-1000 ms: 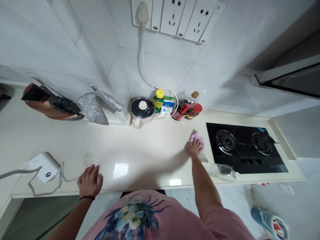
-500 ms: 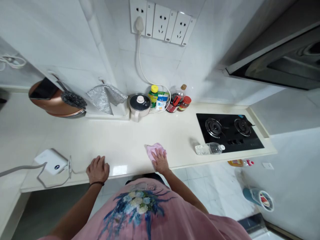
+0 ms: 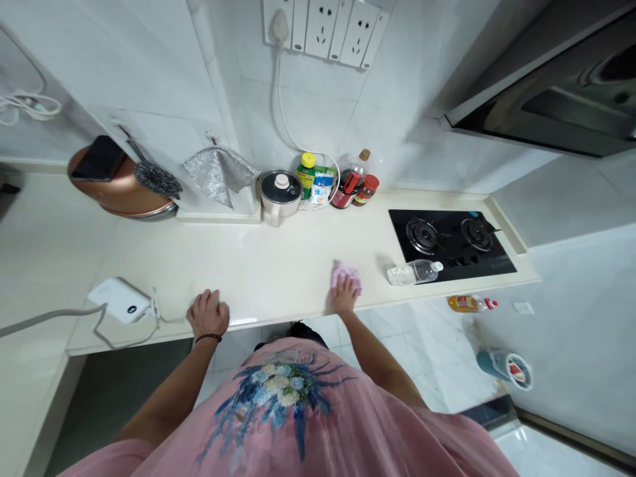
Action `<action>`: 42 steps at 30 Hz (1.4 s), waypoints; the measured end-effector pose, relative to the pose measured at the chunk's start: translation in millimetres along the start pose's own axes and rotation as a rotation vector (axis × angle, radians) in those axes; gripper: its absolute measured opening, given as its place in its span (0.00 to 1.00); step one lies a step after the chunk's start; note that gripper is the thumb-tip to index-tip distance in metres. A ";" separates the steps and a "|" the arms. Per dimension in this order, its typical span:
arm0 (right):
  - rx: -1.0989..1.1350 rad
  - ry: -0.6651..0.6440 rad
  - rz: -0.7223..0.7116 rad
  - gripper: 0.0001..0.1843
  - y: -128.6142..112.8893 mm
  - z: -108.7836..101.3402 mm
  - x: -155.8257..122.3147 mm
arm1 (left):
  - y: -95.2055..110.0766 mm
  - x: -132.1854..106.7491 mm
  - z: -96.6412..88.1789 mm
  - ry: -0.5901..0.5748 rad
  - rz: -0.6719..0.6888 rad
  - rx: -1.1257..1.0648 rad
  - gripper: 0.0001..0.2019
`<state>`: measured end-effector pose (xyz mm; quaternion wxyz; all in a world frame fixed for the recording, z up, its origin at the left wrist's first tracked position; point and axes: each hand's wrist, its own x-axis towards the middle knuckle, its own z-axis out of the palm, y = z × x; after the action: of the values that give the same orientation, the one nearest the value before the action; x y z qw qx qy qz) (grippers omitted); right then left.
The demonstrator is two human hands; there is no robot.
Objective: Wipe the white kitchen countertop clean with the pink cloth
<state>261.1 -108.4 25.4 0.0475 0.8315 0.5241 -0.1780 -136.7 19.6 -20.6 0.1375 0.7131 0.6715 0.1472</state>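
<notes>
My right hand [image 3: 342,296] presses a pink cloth [image 3: 344,273] flat onto the cream countertop [image 3: 258,265], near the front edge and a little left of a clear plastic bottle [image 3: 415,271] that lies on its side. Its fingers are spread over the cloth. My left hand [image 3: 209,314] rests on the counter's front edge with its fingers curled down, holding nothing. A white box with cables [image 3: 119,300] lies just left of that hand.
A black two-burner gas hob [image 3: 450,242] is set into the counter at the right. Against the wall stand a small lidded pot [image 3: 281,192], several condiment bottles [image 3: 342,185], a silver cloth [image 3: 218,173] and a copper pan [image 3: 119,189]. A range hood [image 3: 546,99] hangs at upper right.
My right hand swept the pink cloth from beside the hob to the front middle of the counter, then back to the right. My left hand stayed on the counter edge.
</notes>
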 end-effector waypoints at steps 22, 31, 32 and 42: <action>0.089 0.134 0.377 0.40 138.7 -16.7 112.8 | -2.1 -0.1 4.6 0.033 -0.023 0.019 0.26; 0.274 0.313 0.407 0.40 123.1 -50.8 219.1 | -8.3 -1.5 8.2 0.023 -0.032 0.052 0.26; 0.266 0.279 0.407 0.40 115.6 -56.9 232.3 | -9.6 -1.8 9.0 0.023 -0.032 0.057 0.26; 0.123 -0.035 -0.111 0.39 -71.9 -63.0 308.9 | -15.6 -0.9 8.5 0.006 -0.029 0.083 0.27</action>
<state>332.4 204.4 -14.9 -0.0045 0.7993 0.5565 -0.2266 -147.7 19.7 -34.6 0.1080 0.7081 0.6875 0.1193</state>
